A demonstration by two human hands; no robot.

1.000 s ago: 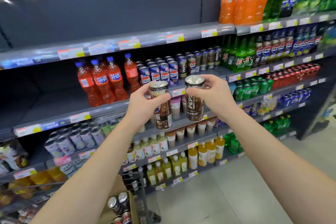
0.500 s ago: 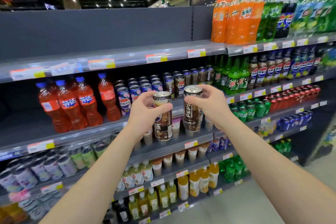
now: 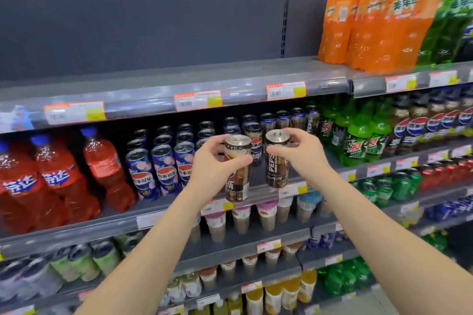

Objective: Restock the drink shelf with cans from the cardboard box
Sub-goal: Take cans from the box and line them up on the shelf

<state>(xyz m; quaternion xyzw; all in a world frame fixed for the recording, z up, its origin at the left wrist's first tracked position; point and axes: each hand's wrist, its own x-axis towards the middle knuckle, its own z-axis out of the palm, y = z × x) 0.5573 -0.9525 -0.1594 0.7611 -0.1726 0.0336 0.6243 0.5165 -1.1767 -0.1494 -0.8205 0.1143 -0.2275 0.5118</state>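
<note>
My left hand (image 3: 213, 166) grips a dark brown Pepsi can (image 3: 238, 176) upright. My right hand (image 3: 303, 154) holds a second dark Pepsi can (image 3: 276, 163) by its top and side. Both cans hang side by side, a little apart, just in front of the can shelf (image 3: 256, 195). Behind them stand rows of blue Pepsi cans (image 3: 163, 168) and dark cans (image 3: 284, 120) further back. A gap in the rows lies right behind the two held cans. The cardboard box is out of view.
Red soda bottles (image 3: 53, 179) stand left on the same shelf, green bottles (image 3: 358, 140) to the right. The shelf above (image 3: 179, 79) is bare on the left, with orange bottles (image 3: 371, 20) at its right. Cup drinks (image 3: 240, 220) fill the shelf below.
Both hands have carried their cans up and closer to the can shelf. The view has tilted upward, so the cardboard box and floor have dropped out of sight.
</note>
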